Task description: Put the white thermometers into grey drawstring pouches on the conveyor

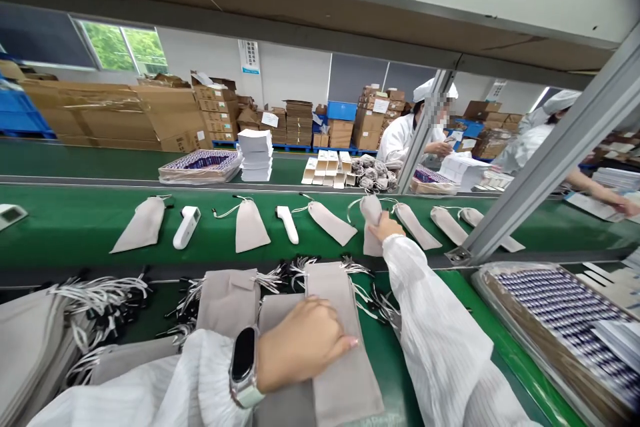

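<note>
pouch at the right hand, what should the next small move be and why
Probably settle the held pouch on the green belt and ease the right hand off: it is already in the row, with neighbouring pouches lying on either side.

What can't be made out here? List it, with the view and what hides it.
Head view, all of these:
Contents of the belt pouch at the right hand: hidden by its cloth.
Whether the left hand grips the flat pouch under it: the back of the hand hides most fingertips.
Far-left white device: cut off by the left edge.
Wall sign lettering: too small.
</note>
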{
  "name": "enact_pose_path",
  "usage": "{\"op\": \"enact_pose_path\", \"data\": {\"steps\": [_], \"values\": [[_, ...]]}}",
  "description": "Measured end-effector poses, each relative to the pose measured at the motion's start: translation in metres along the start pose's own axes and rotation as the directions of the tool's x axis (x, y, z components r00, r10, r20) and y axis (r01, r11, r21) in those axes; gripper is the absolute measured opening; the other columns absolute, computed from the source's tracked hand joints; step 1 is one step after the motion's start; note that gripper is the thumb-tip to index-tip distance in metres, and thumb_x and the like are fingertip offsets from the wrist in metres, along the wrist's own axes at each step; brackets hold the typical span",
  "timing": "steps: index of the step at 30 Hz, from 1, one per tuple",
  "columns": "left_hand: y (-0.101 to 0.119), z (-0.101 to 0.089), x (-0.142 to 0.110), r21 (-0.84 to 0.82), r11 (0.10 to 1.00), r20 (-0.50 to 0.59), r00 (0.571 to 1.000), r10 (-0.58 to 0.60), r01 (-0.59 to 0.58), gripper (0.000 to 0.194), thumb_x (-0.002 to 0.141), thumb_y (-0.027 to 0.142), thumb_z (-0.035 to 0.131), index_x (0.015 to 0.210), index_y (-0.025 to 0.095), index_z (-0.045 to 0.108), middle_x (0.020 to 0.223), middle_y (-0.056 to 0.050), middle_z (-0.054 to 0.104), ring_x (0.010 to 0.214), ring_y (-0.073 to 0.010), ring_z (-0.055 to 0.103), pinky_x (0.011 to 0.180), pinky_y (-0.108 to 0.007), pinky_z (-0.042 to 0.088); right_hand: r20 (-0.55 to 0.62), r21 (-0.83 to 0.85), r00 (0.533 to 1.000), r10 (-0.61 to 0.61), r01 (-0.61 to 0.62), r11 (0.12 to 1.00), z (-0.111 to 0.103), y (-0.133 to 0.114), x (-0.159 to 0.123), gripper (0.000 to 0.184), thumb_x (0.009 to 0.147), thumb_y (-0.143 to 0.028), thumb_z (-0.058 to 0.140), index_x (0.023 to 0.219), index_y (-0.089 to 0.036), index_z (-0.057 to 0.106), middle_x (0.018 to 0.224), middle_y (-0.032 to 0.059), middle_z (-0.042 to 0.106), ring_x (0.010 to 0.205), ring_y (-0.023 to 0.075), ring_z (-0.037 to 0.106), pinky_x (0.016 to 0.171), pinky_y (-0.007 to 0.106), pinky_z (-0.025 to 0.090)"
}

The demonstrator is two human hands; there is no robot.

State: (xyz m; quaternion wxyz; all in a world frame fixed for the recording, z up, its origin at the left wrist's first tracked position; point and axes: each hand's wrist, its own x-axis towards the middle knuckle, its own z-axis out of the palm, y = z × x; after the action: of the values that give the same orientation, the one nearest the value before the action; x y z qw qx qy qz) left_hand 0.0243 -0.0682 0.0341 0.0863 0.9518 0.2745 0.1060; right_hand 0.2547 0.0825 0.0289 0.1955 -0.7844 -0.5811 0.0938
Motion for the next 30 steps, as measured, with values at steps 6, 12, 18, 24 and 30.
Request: {"op": "enact_pose_path", "data": {"steps": [6, 12, 18, 24, 30], "values": [[-0.03, 0.005, 0.012, 0.126, 0.98, -0.222, 0.967, -0.123, 0.154, 0.021, 0.084, 0.016, 0.037, 0.099, 0.017, 0.051, 0.098, -0.005, 0.053, 0.093, -0.0184, 0.045, 0.081, -0.031, 0.036, 0.048, -0.089, 0.98, -0.194, 0.198, 0.976, 0.018, -0.026, -0.006, 0.048, 0.071, -0.022, 0.05, 0.117, -0.015, 0.039, 0.113, 0.0196, 0.042, 0.104, 0.0313, 0.041, 0.081, 0.044, 0.031], [-0.039, 0.016, 0.012, 0.3, 0.916, -0.219, 0.954, -0.205, 0.266, 0.029, 0.078, 0.001, 0.037, 0.102, 0.013, 0.047, 0.094, -0.007, 0.049, 0.092, -0.02, 0.043, 0.08, -0.032, 0.037, 0.187, -0.014, 0.817, -0.545, 0.557, 0.83, 0.063, -0.09, -0.016, 0.044, 0.079, -0.031, 0.04, 0.122, -0.033, 0.034, 0.11, 0.0053, 0.046, 0.095, 0.018, 0.048, 0.081, 0.028, 0.035], [-0.036, 0.016, 0.011, 0.367, 0.851, -0.267, 0.919, -0.29, 0.375, 0.024, 0.078, 0.003, 0.035, 0.097, 0.012, 0.046, 0.09, -0.008, 0.046, 0.083, -0.0212, 0.043, 0.069, -0.033, 0.038, 0.276, 0.057, 0.734, -0.62, 0.631, 0.773, 0.091, -0.103, -0.018, 0.03, 0.079, -0.028, 0.039, 0.105, -0.032, 0.051, 0.107, 0.0023, 0.05, 0.1, 0.0201, 0.044, 0.083, 0.033, 0.033], [-0.036, 0.015, 0.012, 0.423, 0.835, -0.257, 0.93, -0.263, 0.353, 0.019, 0.076, 0.001, 0.037, 0.083, 0.014, 0.047, 0.085, -0.006, 0.047, 0.08, -0.0206, 0.043, 0.067, -0.032, 0.037, 0.137, 0.085, 0.893, -0.428, 0.42, 0.904, 0.09, -0.098, -0.008, 0.033, 0.074, -0.023, 0.047, 0.106, -0.013, 0.043, 0.107, 0.0169, 0.049, 0.105, 0.0302, 0.04, 0.083, 0.043, 0.032], [-0.039, 0.008, 0.011, 0.467, 0.824, -0.22, 0.945, -0.244, 0.321, 0.015, 0.076, 0.004, 0.042, 0.079, 0.014, 0.052, 0.079, -0.005, 0.053, 0.081, -0.0221, 0.044, 0.064, -0.033, 0.034, 0.139, 0.411, 0.934, -0.33, 0.248, 0.877, 0.08, -0.083, 0.008, 0.044, 0.072, -0.023, 0.052, 0.112, -0.015, 0.035, 0.093, 0.0099, 0.058, 0.087, 0.0238, 0.056, 0.074, 0.038, 0.042]]}}
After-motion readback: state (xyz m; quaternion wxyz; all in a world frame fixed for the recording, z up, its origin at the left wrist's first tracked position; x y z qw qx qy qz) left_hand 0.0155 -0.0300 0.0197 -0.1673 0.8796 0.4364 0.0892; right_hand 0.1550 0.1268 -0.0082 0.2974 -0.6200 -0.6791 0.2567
